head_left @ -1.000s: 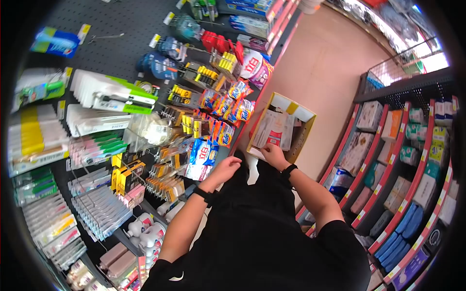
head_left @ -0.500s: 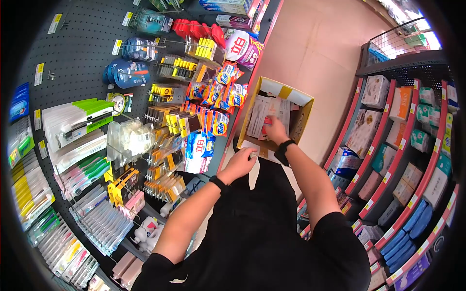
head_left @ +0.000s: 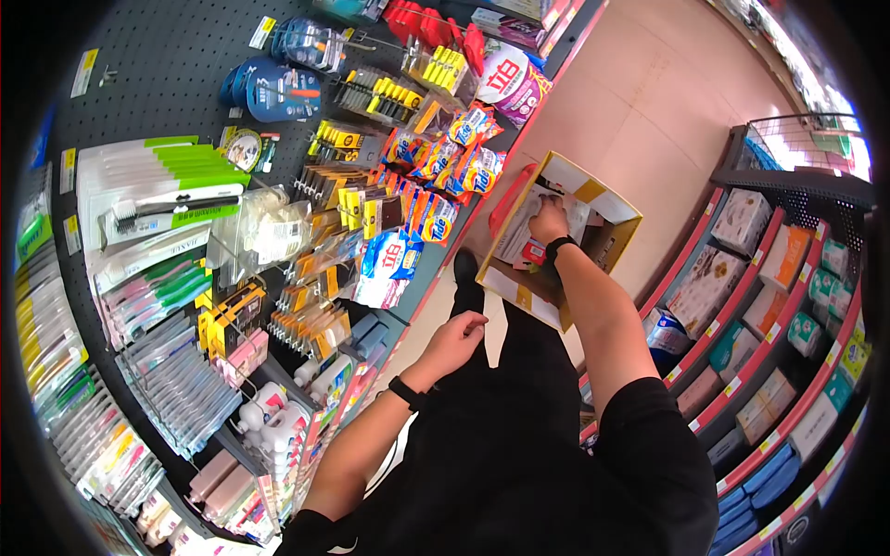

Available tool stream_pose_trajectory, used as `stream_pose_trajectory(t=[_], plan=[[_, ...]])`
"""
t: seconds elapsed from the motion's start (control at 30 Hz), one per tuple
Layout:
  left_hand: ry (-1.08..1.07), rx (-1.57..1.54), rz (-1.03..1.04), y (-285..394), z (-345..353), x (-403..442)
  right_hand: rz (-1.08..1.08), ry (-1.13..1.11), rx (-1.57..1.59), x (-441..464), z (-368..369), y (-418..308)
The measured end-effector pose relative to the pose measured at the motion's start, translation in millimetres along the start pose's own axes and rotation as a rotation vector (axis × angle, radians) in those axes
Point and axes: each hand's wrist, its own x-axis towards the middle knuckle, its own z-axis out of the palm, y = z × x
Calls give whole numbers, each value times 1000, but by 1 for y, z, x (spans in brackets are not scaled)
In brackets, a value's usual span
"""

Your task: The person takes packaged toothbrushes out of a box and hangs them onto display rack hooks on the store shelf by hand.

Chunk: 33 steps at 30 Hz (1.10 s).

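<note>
A: Head view: right hand (head_left: pixel 550 220) position?
B: Inside the carton (head_left: pixel 521 291), far end; a red-and-white pack (head_left: pixel 534 252) lies just nearer. Fingers bent; hold cannot be determined.
A: Left hand (head_left: pixel 452 345)?
B: Near, left of carton; fingers loosely curled, nothing visibly held.

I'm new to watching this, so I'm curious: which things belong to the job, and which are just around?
In use, it seems:
right hand, inside the open box
red-and-white item in the box

Just around:
orange Tide packets
green-and-white brush packs
blue-and-white bag
</note>
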Motion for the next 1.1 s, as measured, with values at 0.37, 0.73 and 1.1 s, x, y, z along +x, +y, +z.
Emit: stream_pose_trajectory(t=[0.37, 0.73, 1.1], plan=[[-26, -11, -29, -2, 6, -11, 74, 49, 3, 24, 8, 1], [62, -53, 78, -8, 5, -19, -125, -11, 502, -37, 0, 33], [174, -93, 194, 47, -29, -50, -400, 166, 606, -138, -109, -39]])
